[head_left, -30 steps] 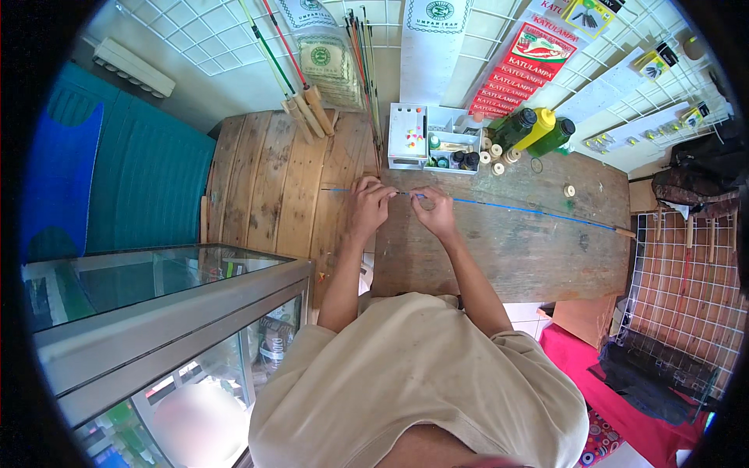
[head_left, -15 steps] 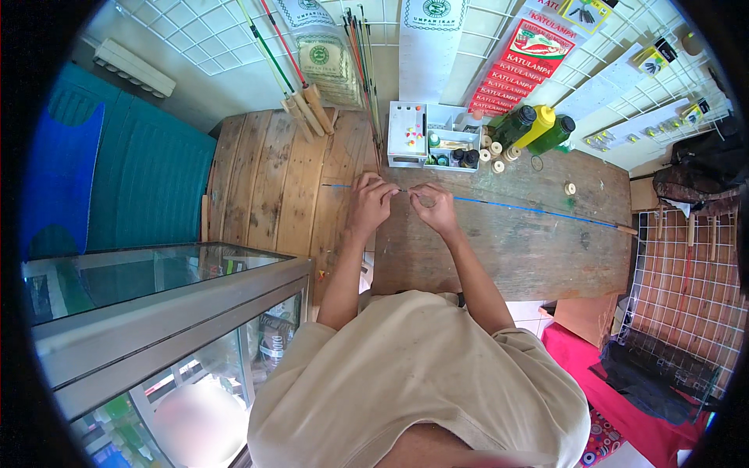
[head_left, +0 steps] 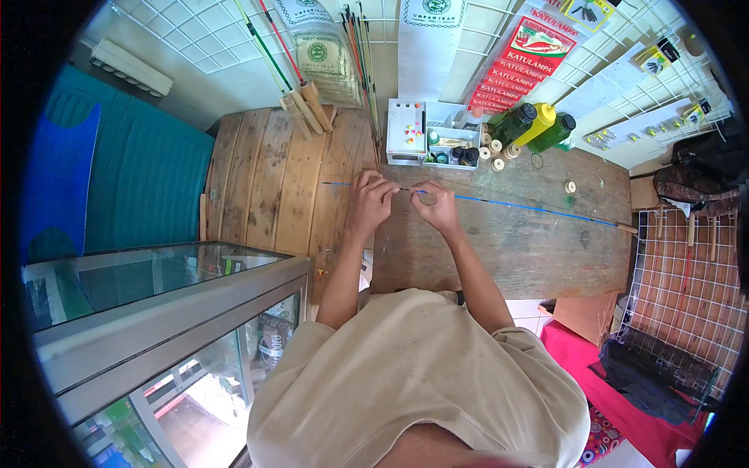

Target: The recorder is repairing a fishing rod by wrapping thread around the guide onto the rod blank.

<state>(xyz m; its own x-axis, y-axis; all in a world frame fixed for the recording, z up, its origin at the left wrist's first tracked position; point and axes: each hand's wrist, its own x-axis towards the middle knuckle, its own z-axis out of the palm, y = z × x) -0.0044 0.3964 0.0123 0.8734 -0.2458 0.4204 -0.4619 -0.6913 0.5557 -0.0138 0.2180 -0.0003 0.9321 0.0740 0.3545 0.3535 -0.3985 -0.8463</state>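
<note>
Found blue rod (head_left: 538, 209) across worktop (head_left: 499, 261), pinched in the grip of both left hand (head_left: 374, 201) and right hand (head_left: 437, 209). Noted handle (head_left: 626, 228) already on at right end. Judged unfinished at the pinch; too small to tell remaining steps.

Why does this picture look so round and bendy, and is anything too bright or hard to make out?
Head view: fisheye distortion, with black corners and a bowed white wire rack at right; head view: glare washes out part of the glass case; head view: the blue rod shows clearly, but its detail between the left hand and right hand is too small to tell.
</note>
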